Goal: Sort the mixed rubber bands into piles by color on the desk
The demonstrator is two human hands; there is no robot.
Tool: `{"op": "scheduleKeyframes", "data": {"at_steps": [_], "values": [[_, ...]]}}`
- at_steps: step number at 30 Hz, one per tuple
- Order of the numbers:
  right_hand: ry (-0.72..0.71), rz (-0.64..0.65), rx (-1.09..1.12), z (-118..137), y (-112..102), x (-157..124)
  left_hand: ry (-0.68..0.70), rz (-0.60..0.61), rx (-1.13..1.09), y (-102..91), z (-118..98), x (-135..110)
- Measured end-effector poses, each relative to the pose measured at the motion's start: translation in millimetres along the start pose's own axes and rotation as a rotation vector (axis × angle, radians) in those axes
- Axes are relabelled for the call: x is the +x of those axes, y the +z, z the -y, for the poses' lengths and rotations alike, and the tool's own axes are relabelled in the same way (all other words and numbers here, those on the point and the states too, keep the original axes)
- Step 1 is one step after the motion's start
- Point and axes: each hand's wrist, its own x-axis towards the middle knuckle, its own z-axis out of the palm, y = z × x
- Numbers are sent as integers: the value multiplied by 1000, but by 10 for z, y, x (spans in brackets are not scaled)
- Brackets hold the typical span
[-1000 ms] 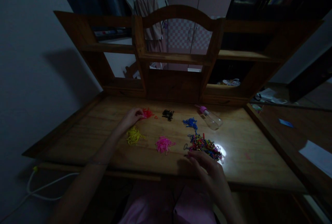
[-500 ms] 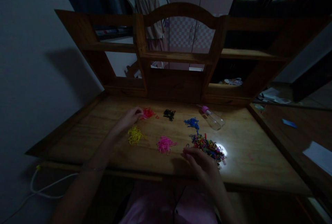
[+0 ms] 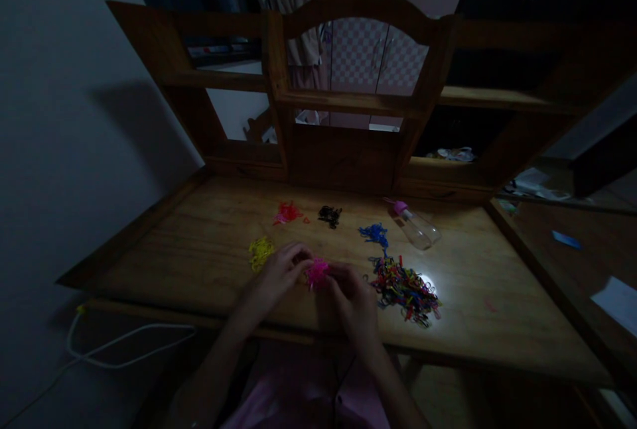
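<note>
Both hands meet at the pink pile (image 3: 317, 273) of small loop-like pieces, which look like little elastic bands or clips. My left hand (image 3: 287, 268) is at its left side, thumb and fingers pinched together. From the right, my right hand (image 3: 354, 300) touches the pile with its fingers closed. What sits between the fingertips of either hand is too small and dark to make out. The yellow pile (image 3: 261, 252) lies just left of my left hand, partly behind it. Right of my right hand spreads a large mixed-colour pile (image 3: 405, 290).
Farther back on the wooden desk (image 3: 199, 243) lie a red pile (image 3: 287, 211), a black pile (image 3: 329, 216) and a blue pile (image 3: 374, 235). A clear bottle with a pink cap (image 3: 418, 228) lies on its side. A wooden shelf (image 3: 348, 104) rises along the back edge.
My left hand has come from the red pile toward me and right, to the pink pile. My right hand has moved left from beside the mixed pile. The view has shifted slightly.
</note>
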Motion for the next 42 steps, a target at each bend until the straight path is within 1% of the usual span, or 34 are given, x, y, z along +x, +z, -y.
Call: {"op": "scheduleKeyframes", "data": {"at_steps": [3,6,9,11,12,14,15,17,20,24,27,30,33,36,39,42], "values": [[-49,-2,-125,-3,-21,-16,76,-30,113,60,49,-43],[-90,-23,-252,-24,-30,-18,99,-103,156,-11,82,-17],[-108,-37,-293,-59,-31,-17,41,-220,187,-224,219,124],[-102,-37,-278,-84,-36,-29,-2,-307,209,-416,396,286],[-96,-39,-267,-97,-40,-41,-22,-313,216,-512,500,379],[-83,-52,-249,-124,-52,-72,-49,-250,227,-676,707,565],[-78,-67,-240,-137,-59,-88,-56,-241,228,-735,799,649],[-69,-106,-213,-159,-73,-112,-46,-201,227,-797,945,786],[-33,-156,-135,-172,-92,-116,-9,-141,228,-781,1088,913],[26,-194,-53,-148,-112,-96,14,-82,249,-717,1213,1003],[31,-198,-43,-133,-124,-97,13,-60,260,-712,1258,1050],[38,-192,-36,-137,-132,-109,11,-48,255,-731,1240,1062],[28,-196,-38,-142,-134,-115,14,-52,229,-751,1177,1029],[21,-207,-45,-140,-132,-115,4,-90,195,-777,1101,977],[22,-212,-48,-145,-130,-118,-23,-134,163,-811,1019,938],[20,-216,-49,-155,-132,-124,-57,-149,105,-825,922,908]]}}
